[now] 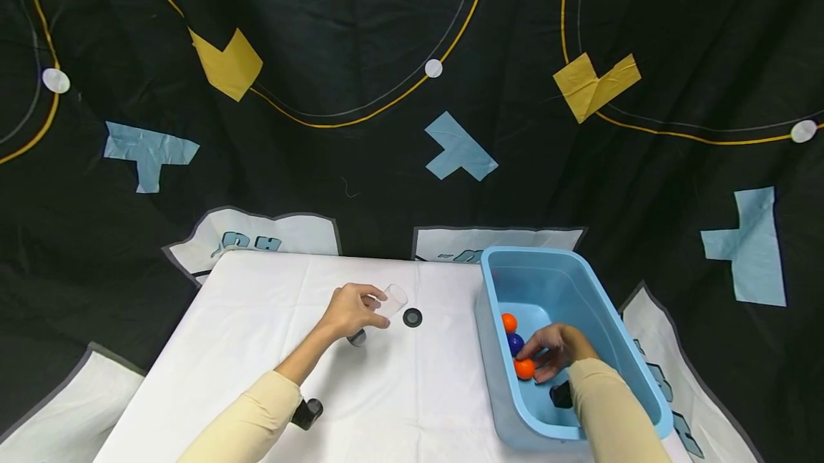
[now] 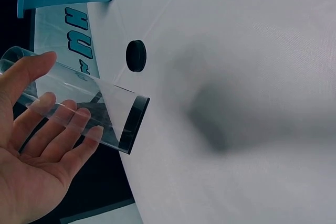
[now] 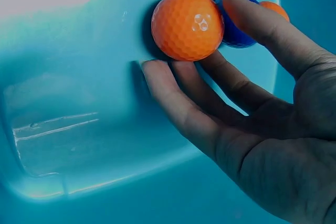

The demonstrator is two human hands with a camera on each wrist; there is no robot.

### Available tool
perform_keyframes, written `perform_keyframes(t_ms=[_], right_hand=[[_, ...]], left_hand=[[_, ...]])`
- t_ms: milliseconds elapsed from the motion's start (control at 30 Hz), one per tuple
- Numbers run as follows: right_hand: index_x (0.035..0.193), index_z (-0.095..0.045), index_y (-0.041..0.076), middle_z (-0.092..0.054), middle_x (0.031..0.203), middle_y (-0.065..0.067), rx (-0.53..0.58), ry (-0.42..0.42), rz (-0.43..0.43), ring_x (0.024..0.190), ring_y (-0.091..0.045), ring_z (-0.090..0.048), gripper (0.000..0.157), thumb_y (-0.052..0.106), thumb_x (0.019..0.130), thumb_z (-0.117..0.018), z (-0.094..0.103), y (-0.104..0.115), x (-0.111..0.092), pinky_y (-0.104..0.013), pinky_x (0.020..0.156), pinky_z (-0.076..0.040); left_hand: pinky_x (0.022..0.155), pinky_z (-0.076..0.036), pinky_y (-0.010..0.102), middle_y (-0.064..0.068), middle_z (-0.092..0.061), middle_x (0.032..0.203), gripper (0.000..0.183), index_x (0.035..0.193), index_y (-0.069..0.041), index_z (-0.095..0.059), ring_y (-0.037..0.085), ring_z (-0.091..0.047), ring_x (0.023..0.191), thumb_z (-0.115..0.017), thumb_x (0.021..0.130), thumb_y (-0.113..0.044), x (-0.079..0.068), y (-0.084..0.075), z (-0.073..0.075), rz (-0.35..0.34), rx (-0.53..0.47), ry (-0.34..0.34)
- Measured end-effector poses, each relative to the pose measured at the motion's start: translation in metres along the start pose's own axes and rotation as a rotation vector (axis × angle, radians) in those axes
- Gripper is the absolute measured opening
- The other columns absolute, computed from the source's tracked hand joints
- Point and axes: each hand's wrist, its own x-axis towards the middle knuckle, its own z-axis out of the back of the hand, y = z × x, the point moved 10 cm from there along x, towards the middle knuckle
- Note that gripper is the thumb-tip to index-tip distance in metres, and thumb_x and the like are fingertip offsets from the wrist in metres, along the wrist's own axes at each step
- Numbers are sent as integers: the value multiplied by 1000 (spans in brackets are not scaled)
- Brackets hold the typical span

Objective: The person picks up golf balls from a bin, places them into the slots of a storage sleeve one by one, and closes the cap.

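Note:
In my left hand [image 1: 354,309] is a clear plastic tube [image 2: 79,90], tilted, gripped between thumb and fingers. Black covers one end [image 2: 134,124]; the other end is clear. A round black cap [image 1: 413,317] lies on the white table close by. Inside the blue bin, my right hand [image 1: 555,352] reaches down to an orange golf ball [image 3: 187,25]. Its fingertips [image 3: 156,69] are right at that ball's edge, while the thumb overlaps a blue ball [image 3: 239,31] beside it. Another orange ball [image 1: 509,323] sits past the blue one, all three in a row.
The blue bin [image 1: 582,270] stands at the right of the white-covered table [image 1: 257,305]; its high walls surround my right hand. A black curtain [image 1: 360,184] with tape marks hangs behind the table. Paper sheets with lettering [image 1: 290,230] stick out at the far edge.

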Motion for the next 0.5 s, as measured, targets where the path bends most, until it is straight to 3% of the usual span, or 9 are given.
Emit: perform_keyframes(t_ms=[233,500], right_hand=[[103,-65,-8,-62,95,-20,-8,49,-21,87,-28,-75,22,8,91,-73,-7,0,4,-35,92,-56],[105,-63,-8,-66,98,-20,15,80,-22,87,-28,-77,23,9,91,-73,-8,2,1,-34,92,-56]], left_hand=[[80,-60,41,16,-78,98,42,102,-8,-77,24,-75,90,-93,64,-15,-2,0,0,8,3,-6],[78,-60,39,13,-78,95,42,102,-8,-77,23,-74,88,-93,64,-16,-3,1,3,11,19,-9]])
